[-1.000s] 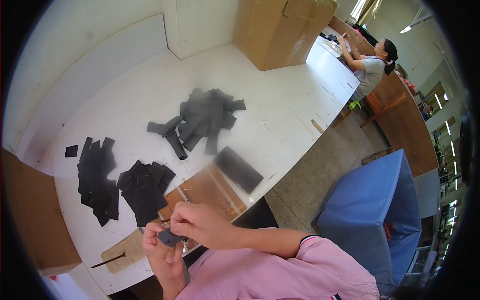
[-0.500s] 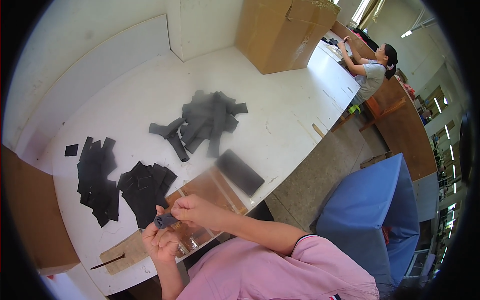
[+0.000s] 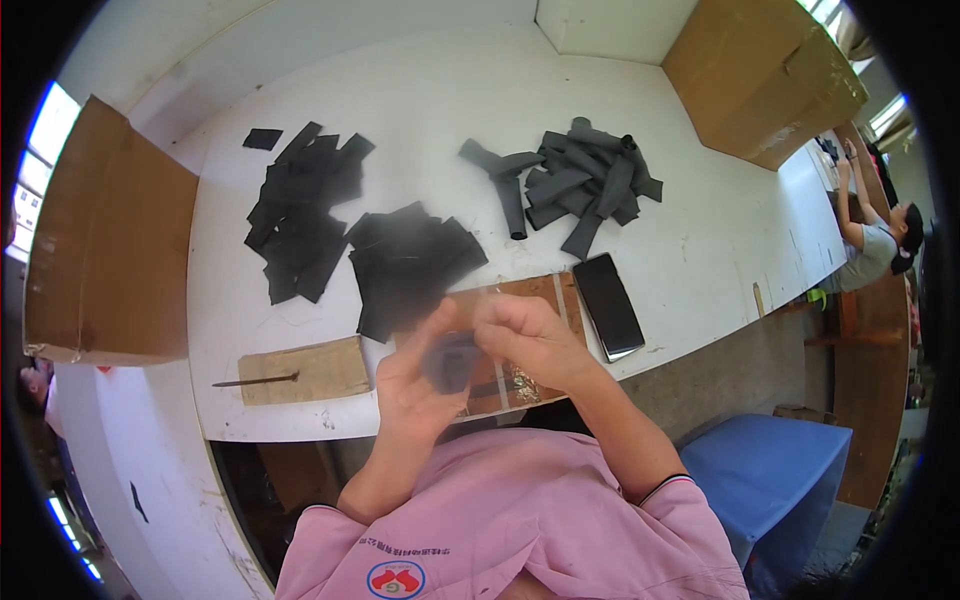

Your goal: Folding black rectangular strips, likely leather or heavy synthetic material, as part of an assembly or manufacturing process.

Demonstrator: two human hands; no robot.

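Dark fabric piece (image 3: 452,362), soft and blurred, pinched between left hand (image 3: 415,385) and right hand (image 3: 528,338), both grips closed on it above the white surface (image 3: 420,110). Behind: flat black cut pieces (image 3: 300,215), rolled grey tubes (image 3: 580,185), phone (image 3: 607,305), brown cardboard box (image 3: 765,75), contents not visible.

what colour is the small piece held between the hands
Dark grey to black, like the flat pieces on the table; the small piece shows in the head view.

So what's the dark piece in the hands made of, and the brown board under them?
The dark piece held by the left hand and right hand looks like soft, matte grey-black fabric or foam; it is blurred, so unsure. The brown board looks like worn, scuffed wood.
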